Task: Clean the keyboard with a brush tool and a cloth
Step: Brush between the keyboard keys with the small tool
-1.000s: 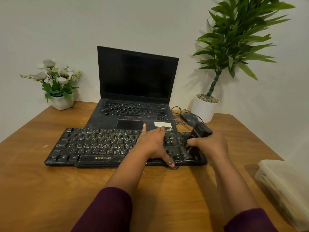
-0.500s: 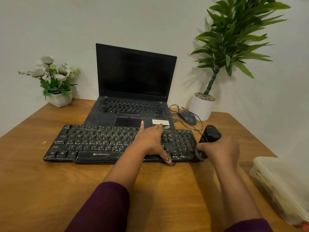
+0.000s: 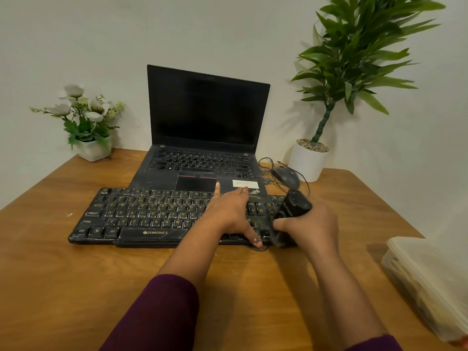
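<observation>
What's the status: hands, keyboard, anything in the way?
Left hand flat on the black plastic keyboard, steadying it. Right hand grips the black brush tool at the keyboard's right end. Grey wired mouse behind, apart.

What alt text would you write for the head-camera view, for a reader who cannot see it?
A person's right hand grips a black brush tool at the right end of a black keyboard, while the left hand presses flat on its keys. An open laptop stands behind, on a wooden table.
</observation>
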